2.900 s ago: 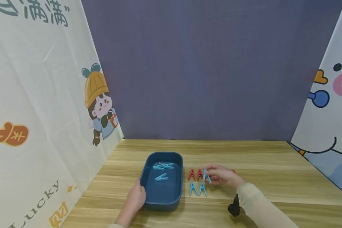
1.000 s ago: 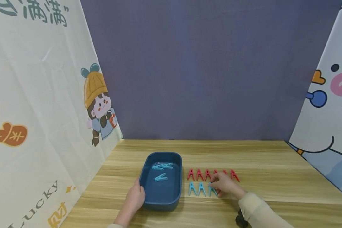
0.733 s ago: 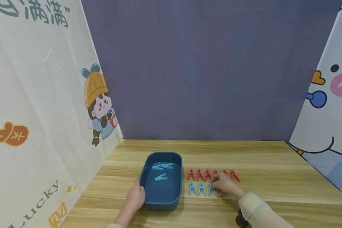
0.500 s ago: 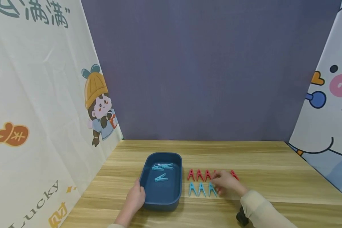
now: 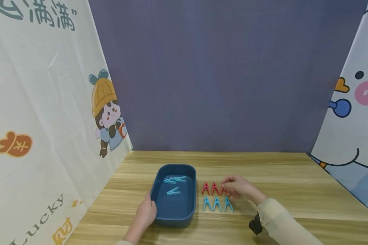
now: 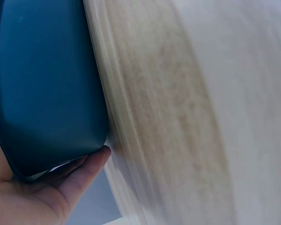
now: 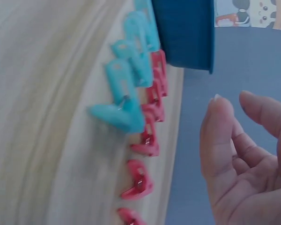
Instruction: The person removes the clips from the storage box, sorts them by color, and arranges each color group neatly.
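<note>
My left hand (image 5: 146, 210) grips the near left side of a dark blue plastic box (image 5: 174, 208), thumb at the rim. In the left wrist view, its fingers (image 6: 86, 176) lie along the box's outer wall. Inside are several light blue clothespins (image 5: 173, 191). To the right of the box, three more light blue clothespins (image 5: 228, 204) stand in a row, with red clothespins (image 5: 205, 189) in a row behind them. Over the red row hovers my right hand (image 5: 240, 187), covering part of it. The right wrist view shows a gap between thumb and fingers, nothing held.
The wooden table (image 5: 279, 177) extends right and behind the rows. A dark purple-grey panel (image 5: 202, 75) closes the back, with printed white sheets at both sides. A black object (image 5: 255, 224) hangs at the right wrist.
My right hand carried a light blue clothespin to the right end of the front row and let it go. It then moved back and left over the red row. My left hand stays on the box.
</note>
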`<action>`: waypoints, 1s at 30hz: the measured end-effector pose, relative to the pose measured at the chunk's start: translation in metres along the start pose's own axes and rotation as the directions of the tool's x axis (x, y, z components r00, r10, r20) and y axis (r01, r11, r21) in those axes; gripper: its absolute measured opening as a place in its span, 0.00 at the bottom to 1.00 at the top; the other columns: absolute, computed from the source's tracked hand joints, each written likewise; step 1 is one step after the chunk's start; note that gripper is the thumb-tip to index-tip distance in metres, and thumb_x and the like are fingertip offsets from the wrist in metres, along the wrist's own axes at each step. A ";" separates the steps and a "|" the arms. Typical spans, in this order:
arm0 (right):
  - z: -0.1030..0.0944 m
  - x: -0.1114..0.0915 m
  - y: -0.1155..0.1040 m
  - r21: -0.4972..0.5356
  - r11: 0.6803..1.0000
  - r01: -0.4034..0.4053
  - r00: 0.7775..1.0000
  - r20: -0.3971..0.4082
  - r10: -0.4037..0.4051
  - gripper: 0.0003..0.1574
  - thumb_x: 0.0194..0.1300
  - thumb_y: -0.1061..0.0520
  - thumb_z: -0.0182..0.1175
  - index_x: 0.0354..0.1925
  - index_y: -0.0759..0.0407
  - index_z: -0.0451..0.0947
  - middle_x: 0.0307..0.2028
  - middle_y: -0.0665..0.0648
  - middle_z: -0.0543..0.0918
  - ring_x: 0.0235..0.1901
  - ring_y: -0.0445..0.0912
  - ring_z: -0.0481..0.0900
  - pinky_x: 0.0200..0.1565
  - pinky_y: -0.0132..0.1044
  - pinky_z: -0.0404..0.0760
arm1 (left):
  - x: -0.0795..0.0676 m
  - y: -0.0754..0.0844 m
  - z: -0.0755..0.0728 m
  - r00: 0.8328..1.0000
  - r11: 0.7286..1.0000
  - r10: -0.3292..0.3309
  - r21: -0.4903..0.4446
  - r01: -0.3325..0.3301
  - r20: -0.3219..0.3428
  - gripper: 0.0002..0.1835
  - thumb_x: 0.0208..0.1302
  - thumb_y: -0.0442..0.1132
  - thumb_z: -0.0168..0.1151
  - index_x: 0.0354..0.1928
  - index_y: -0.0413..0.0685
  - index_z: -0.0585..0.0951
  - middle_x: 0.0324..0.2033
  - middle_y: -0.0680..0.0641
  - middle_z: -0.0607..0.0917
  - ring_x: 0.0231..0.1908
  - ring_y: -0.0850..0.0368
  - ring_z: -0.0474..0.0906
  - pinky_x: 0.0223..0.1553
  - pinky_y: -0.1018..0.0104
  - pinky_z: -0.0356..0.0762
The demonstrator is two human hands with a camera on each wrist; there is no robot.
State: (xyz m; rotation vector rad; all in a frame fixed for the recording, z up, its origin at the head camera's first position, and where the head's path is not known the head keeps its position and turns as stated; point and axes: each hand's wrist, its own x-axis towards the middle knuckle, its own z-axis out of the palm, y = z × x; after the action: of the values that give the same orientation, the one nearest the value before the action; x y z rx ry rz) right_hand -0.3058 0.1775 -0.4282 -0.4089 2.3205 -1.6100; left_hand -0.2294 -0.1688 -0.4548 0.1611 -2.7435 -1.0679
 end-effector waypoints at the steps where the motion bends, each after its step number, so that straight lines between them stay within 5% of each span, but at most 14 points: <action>1: 0.000 0.000 -0.003 -0.006 1.000 -0.007 1.000 -0.003 0.007 0.20 0.65 0.54 0.55 0.50 0.68 0.70 0.23 0.62 0.77 0.17 0.43 0.73 0.18 0.35 0.74 | 0.000 0.000 0.000 1.000 1.000 -0.002 -0.001 0.002 -0.002 0.26 0.65 0.31 0.35 0.61 0.17 0.54 0.53 0.21 0.66 0.54 0.29 0.65 0.51 0.41 0.67; 9: 0.006 0.010 -0.021 -0.018 1.000 0.012 1.000 0.005 -0.012 0.22 0.65 0.52 0.55 0.51 0.65 0.71 0.26 0.62 0.77 0.17 0.46 0.71 0.22 0.45 0.76 | 0.000 0.001 -0.001 1.000 1.000 -0.009 0.016 0.009 0.016 0.26 0.66 0.31 0.36 0.61 0.17 0.53 0.54 0.21 0.66 0.54 0.29 0.64 0.51 0.41 0.67; 16: 0.016 0.017 -0.039 -0.005 0.999 0.041 0.998 0.038 -0.041 0.21 0.64 0.54 0.57 0.50 0.66 0.71 0.44 0.62 0.76 0.29 0.54 0.77 0.30 0.46 0.80 | 0.000 0.001 -0.001 1.000 1.000 -0.004 0.014 0.004 0.012 0.26 0.66 0.31 0.36 0.61 0.17 0.54 0.54 0.21 0.66 0.54 0.30 0.65 0.51 0.42 0.67; 30: 0.036 0.036 -0.067 -0.030 0.998 0.062 0.994 0.088 -0.059 0.21 0.63 0.55 0.58 0.50 0.66 0.72 0.39 0.61 0.76 0.34 0.57 0.78 0.30 0.44 0.81 | 0.001 0.000 -0.001 1.000 1.000 -0.006 0.010 0.006 0.015 0.26 0.66 0.32 0.37 0.61 0.17 0.54 0.53 0.21 0.67 0.54 0.30 0.65 0.51 0.42 0.67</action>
State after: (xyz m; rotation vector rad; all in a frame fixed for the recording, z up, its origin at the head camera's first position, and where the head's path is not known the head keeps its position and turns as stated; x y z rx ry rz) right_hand -0.3205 0.1104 -0.3803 -0.5508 2.2934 -1.5507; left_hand -0.2301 -0.1690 -0.4540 0.1632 -2.7634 -1.0613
